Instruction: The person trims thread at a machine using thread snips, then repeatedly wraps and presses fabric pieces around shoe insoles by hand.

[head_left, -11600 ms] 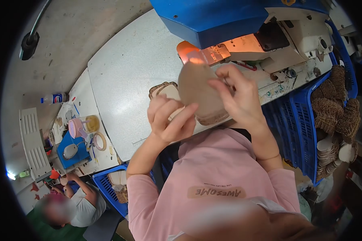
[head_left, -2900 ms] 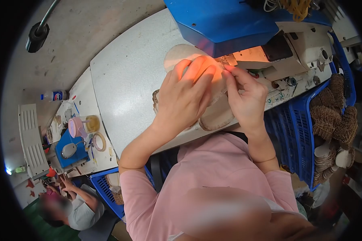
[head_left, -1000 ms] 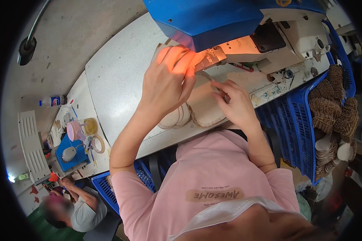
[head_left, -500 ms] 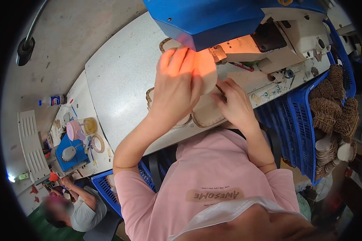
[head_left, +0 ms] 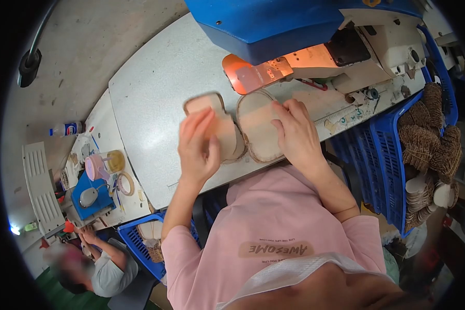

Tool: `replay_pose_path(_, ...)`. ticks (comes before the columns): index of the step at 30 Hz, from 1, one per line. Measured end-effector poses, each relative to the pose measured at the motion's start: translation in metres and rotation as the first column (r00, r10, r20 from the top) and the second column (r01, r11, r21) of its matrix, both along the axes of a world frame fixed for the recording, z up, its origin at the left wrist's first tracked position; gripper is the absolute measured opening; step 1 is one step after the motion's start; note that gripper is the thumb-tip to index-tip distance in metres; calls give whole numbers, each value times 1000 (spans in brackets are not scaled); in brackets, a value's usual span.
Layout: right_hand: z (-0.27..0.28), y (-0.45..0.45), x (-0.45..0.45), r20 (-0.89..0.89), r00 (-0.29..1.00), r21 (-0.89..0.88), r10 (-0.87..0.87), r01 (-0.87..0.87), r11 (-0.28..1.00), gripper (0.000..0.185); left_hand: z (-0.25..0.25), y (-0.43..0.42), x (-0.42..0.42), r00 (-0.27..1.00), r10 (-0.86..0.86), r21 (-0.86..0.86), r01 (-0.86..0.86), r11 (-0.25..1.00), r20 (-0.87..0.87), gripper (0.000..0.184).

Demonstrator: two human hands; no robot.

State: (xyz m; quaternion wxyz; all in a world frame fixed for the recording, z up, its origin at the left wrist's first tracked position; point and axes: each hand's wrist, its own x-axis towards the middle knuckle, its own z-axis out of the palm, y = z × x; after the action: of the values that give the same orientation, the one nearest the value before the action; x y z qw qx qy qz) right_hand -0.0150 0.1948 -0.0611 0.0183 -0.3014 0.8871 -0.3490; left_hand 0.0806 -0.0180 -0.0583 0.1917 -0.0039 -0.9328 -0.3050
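Grips cream, brown-edged flat piece (head_left: 202, 104) in left fingers (head_left: 195, 124), best kept level; curls right fingers (head_left: 296, 108), grip unclear, over cream rounded pad (head_left: 255, 120).

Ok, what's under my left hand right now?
Under your left hand, pale pieces with brown edges show over the white tabletop. Your hand covers part of them, so I can't tell how many there are.

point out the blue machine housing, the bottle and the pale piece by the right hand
Blue machine housing (head_left: 268, 26): head view, on its broad face.
Bottle (head_left: 73, 128): head view, on its label.
Pale piece (head_left: 256, 126) by the right hand (head_left: 297, 135): head view, on its flat top.
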Motion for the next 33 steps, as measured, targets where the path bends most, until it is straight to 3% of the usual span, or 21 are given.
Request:
replay_pose_path(1,1,-1,-1,28,1000,6,14,-15,1000,34,-15,-2,9,998,5,65,-9,998,56,43)
replay_pose_path(4,4,0,-7,91,995,20,49,-51,999,35,-30,6,25,945,136,-157,-92,983,297,37)
replay_pose_path(8,5,0,-25,210,976,38,59,-68,997,35,-29,10,16,984,83,-119,-65,991,160,33)
replay_pose_path(11,4,-1,-30,319,948,44,24,-40,998,35,-23,19,-7,998,5,7,-5,1000,70,31)
replay_pose_path(15,9,-2,-30,355,935,43,26,-44,998,36,-17,32,-43,996,-78,87,73,994,51,33)
replay_pose_path(18,7,-1,-32,365,931,66,28,-56,996,32,-13,39,-59,983,-41,123,19,992,177,36)
replay_pose_path(21,7,-1,-33,378,925,102,42,-87,991,22,-14,35,-64,981,-98,111,81,991,165,37)
replay_pose_path(24,5,0,-20,66,987,6,148,-149,989,15,-1,33,-61,990,-114,66,109,992,86,27)
replay_pose_path(27,1,7,-10,43,988,-106,150,-144,984,14,-7,17,-44,925,-360,232,326,917,124,30)
replay_pose_path(30,16,21,-11,81,963,-199,257,-237,951,12,8,19,-34,930,-317,322,362,875,-185,27)
replay_pose_path(31,27,21,-9,136,964,-251,228,-189,949,12,16,19,-32,945,-265,339,316,886,-190,27)
replay_pose_path(33,52,12,-6,245,953,-342,179,-88,936,11,29,32,-47,924,-3,347,147,926,-383,27)
